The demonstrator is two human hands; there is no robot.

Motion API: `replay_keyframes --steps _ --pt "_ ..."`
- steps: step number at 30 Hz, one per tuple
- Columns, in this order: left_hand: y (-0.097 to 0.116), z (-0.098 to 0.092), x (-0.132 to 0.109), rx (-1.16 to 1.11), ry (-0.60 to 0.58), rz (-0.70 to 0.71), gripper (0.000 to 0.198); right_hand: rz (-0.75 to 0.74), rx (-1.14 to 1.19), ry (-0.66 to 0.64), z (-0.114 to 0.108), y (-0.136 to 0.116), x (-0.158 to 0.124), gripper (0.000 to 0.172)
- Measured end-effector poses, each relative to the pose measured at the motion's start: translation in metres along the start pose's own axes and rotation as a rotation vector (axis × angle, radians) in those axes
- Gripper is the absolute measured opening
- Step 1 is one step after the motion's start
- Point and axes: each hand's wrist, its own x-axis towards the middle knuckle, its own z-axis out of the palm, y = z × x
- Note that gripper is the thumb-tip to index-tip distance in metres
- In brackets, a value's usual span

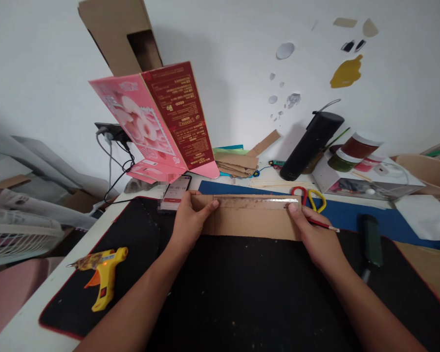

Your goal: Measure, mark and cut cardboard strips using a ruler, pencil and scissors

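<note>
A rectangular piece of brown cardboard [254, 225] spans the space between my hands over the black mat. Along its upper part lies a long, narrow ruler [256, 202] with a shiny glare near its right end. My left hand [190, 220] grips the left end, its thumb pressed on the ruler. At the opposite end my right hand [313, 227] is closed on the cardboard, thumb at the ruler's tip. A red and black pencil [324, 225] sticks out rightward from under the fingers of my right hand. The fingers behind the cardboard are hidden.
A yellow glue gun [104, 274] lies left on the black mat [242, 293]. Red and yellow scissor handles [317, 199] show behind the cardboard. A dark green-handled tool [372, 239] lies right. Behind stand a phone [178, 190], pink box [143, 117] and black bottle [311, 144].
</note>
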Motion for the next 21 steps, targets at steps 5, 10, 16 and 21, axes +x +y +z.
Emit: replay_keyframes --steps 5,10,16,21 --pt "0.0009 0.0003 -0.0002 0.002 0.007 -0.004 0.054 -0.010 -0.060 0.012 -0.0010 -0.0022 -0.0007 0.057" --pt "0.0032 0.0002 -0.0005 0.009 0.003 -0.007 0.055 -0.016 -0.058 0.025 -0.0001 -0.0025 -0.0010 0.052" --pt "0.0057 -0.0007 -0.0016 0.017 0.012 -0.002 0.053 -0.031 -0.059 0.020 0.0005 -0.0054 -0.0012 0.042" --pt "0.0066 -0.0007 -0.0018 0.011 0.009 -0.003 0.054 -0.016 -0.037 0.006 0.0007 -0.0046 -0.0013 0.045"
